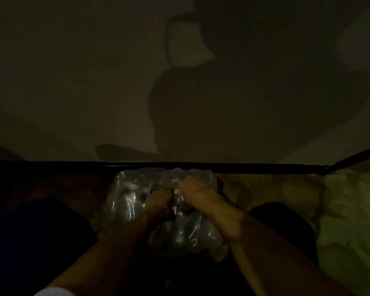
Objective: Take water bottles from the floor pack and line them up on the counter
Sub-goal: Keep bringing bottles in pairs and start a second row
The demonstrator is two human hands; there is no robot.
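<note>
plastic wrap (124, 201): covering the floor pack of bottles
left hand (158, 201): gripping the wrap, fingers curled
right hand (194, 189): gripping the wrap beside it
lighting: staying too dim for bottle details

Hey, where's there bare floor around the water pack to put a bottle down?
Bare floor lies right of the water bottle pack, between it and the pale bedding. The middle is crowded: left hand and right hand grip the wrap. The left side is too dark to judge.

- The single head view looks steeply down and forward from above the person's arms.
- It sits close over the floor, facing a dim wall (73, 82).
</note>
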